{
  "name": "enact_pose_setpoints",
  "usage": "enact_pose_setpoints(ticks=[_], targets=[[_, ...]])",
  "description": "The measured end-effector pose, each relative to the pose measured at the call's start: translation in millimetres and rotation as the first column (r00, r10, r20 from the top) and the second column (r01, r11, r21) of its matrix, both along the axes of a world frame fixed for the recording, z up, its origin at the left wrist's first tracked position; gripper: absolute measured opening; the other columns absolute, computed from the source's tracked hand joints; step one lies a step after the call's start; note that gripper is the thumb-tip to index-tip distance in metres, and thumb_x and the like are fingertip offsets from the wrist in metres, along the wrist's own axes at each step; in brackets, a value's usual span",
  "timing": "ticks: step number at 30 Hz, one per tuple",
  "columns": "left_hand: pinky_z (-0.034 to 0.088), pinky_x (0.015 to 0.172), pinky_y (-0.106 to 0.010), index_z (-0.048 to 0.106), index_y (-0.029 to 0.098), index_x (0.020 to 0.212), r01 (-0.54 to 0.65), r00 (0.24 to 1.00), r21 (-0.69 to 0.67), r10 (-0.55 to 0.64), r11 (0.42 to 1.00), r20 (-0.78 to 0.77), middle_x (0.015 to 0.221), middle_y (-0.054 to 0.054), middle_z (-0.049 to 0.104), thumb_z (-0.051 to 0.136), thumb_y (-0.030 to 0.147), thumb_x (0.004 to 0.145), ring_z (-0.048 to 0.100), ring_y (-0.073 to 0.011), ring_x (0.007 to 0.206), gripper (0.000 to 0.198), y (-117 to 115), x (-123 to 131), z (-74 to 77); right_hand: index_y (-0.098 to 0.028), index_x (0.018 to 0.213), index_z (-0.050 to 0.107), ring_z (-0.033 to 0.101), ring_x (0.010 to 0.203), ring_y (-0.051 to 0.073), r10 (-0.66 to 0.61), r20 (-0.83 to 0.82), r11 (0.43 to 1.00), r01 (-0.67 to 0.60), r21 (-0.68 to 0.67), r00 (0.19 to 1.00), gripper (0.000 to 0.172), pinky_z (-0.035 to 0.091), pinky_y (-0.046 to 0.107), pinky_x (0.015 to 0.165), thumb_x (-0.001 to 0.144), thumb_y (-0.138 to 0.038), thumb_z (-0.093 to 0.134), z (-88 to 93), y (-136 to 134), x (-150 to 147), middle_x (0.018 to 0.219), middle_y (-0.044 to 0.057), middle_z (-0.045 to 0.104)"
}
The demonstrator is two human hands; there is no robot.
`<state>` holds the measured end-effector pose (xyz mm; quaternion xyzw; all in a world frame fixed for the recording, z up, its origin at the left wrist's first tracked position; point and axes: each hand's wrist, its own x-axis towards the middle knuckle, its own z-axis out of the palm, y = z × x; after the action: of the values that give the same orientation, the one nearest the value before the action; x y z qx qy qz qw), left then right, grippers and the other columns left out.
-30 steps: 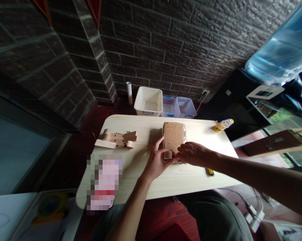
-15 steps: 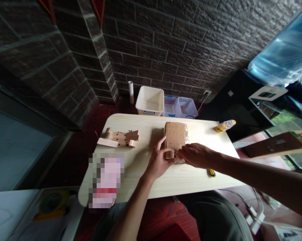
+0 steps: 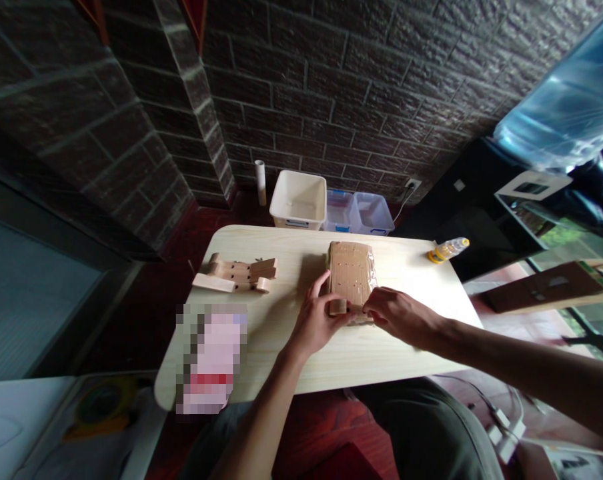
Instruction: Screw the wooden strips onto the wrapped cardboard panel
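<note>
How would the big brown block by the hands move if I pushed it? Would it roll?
Probably not: the brown block looks boxy and lies flat on the table, so it might slide instead. It seems stiff, as its top isn't sagging. The shiny wrap on its right edge may feel slippery.

Operator: body and clothing, referenced to the table (image 3: 381, 360).
From where I stand, trousers (image 3: 436, 430) of dark grey-green cloth show below its near edge, softly creased over the right thigh; the left leg lies in shadow. Above the tabletop, left hand (image 3: 314, 320), right hand (image 3: 396, 312) and both forearms (image 3: 506, 352) are bare.
</note>
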<state>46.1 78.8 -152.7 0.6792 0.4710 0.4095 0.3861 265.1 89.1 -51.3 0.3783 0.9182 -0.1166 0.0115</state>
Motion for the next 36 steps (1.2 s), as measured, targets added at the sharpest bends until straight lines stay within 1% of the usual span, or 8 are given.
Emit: enact_pose_setpoints(ticks=[3, 7, 10, 17, 20, 24, 30, 36], targets=[[0.043, 0.122, -0.056, 0.077, 0.026, 0.102, 0.005, 1.000, -0.008, -0.005, 1.000, 0.007, 0.168, -0.006, 0.028, 0.077, 0.050, 0.081, 0.039, -0.0356, 0.151, 0.031, 0, 0, 0.0, -0.016, 0.094, 0.069, 0.064, 0.082, 0.019, -0.007, 0.002, 1.000, 0.007, 0.005, 1.000, 0.014, 0.051, 0.032, 0.074, 0.088, -0.006, 0.061, 3.7, 0, 1, 0.088, 0.006, 0.068], [0.043, 0.122, -0.057, 0.078, 0.027, 0.102, 0.015, 1.000, -0.027, -0.015, 1.000, 0.009, 0.169, -0.005, 0.027, 0.078, 0.050, 0.081, 0.039, -0.0363, 0.151, 0.031, 0, 0, 2.4, -0.017, 0.095, 0.066, 0.063, 0.079, 0.019, 0.015, 0.018, 1.000, -0.015, 0.020, 1.000, 0.011, 0.048, 0.030, 0.068, 0.092, -0.008, 0.059, 10.1, -1, -1, 0.085, 0.005, 0.067], [0.041, 0.123, -0.056, 0.078, 0.028, 0.102, 0.013, 1.000, -0.048, -0.013, 0.999, -0.007, 0.169, -0.004, 0.026, 0.076, 0.052, 0.082, 0.038, -0.0358, 0.152, 0.031, 0, -1, 5.1, -0.017, 0.093, 0.066, 0.063, 0.080, 0.019, 0.045, 0.026, 0.998, -0.046, 0.037, 0.999, 0.012, 0.048, 0.030, 0.069, 0.093, -0.007, 0.059, 12.6, -2, -3, 0.085, 0.005, 0.068], [0.038, 0.125, -0.054, 0.077, 0.028, 0.101, 0.010, 1.000, -0.040, -0.011, 0.999, -0.028, 0.169, -0.004, 0.026, 0.075, 0.053, 0.082, 0.037, -0.0346, 0.152, 0.031, 1, 0, 6.1, -0.016, 0.093, 0.066, 0.062, 0.080, 0.019, 0.088, 0.057, 0.986, -0.095, 0.135, 0.995, 0.009, 0.047, 0.032, 0.069, 0.095, -0.011, 0.059, 4.4, 0, 1, 0.087, 0.006, 0.068], [0.038, 0.125, -0.055, 0.077, 0.028, 0.101, 0.009, 0.999, -0.023, -0.009, 1.000, -0.038, 0.170, -0.004, 0.026, 0.076, 0.052, 0.082, 0.037, -0.0351, 0.152, 0.030, 1, 0, 4.7, -0.015, 0.090, 0.065, 0.059, 0.078, 0.019, 0.155, 0.114, 0.958, -0.177, 0.224, 0.981, 0.014, 0.045, 0.034, 0.069, 0.099, -0.016, 0.055, -1.0, 1, 3, 0.084, 0.006, 0.066], [0.040, 0.123, -0.055, 0.077, 0.027, 0.102, 0.004, 1.000, -0.002, -0.004, 1.000, -0.017, 0.170, -0.005, 0.025, 0.078, 0.048, 0.082, 0.039, -0.0353, 0.151, 0.028, 0, 0, 2.3, -0.016, 0.087, 0.063, 0.054, 0.076, 0.019, 0.255, 0.192, 0.897, -0.306, 0.319, 0.948, 0.021, 0.041, 0.035, 0.067, 0.103, -0.017, 0.049, -6.6, 4, 4, 0.081, 0.006, 0.061], [0.042, 0.123, -0.053, 0.077, 0.027, 0.099, -0.014, 1.000, -0.007, 0.014, 1.000, 0.001, 0.168, -0.004, 0.029, 0.079, 0.046, 0.082, 0.039, -0.0341, 0.151, 0.026, 1, 1, -0.2, -0.015, 0.089, 0.061, 0.049, 0.076, 0.019, 0.290, 0.201, 0.886, -0.342, 0.314, 0.936, 0.020, 0.037, 0.034, 0.063, 0.100, -0.007, 0.046, -10.1, 10, 4, 0.084, 0.007, 0.058], [0.041, 0.123, -0.054, 0.077, 0.027, 0.098, -0.021, 1.000, -0.022, 0.020, 1.000, -0.002, 0.169, -0.004, 0.028, 0.079, 0.049, 0.080, 0.040, -0.0346, 0.151, 0.029, 1, 2, -0.7, -0.016, 0.094, 0.060, 0.048, 0.075, 0.019, 0.304, 0.240, 0.892, -0.364, 0.269, 0.922, 0.015, 0.036, 0.034, 0.062, 0.100, -0.011, 0.048, -15.4, 16, 6, 0.086, 0.006, 0.058]])
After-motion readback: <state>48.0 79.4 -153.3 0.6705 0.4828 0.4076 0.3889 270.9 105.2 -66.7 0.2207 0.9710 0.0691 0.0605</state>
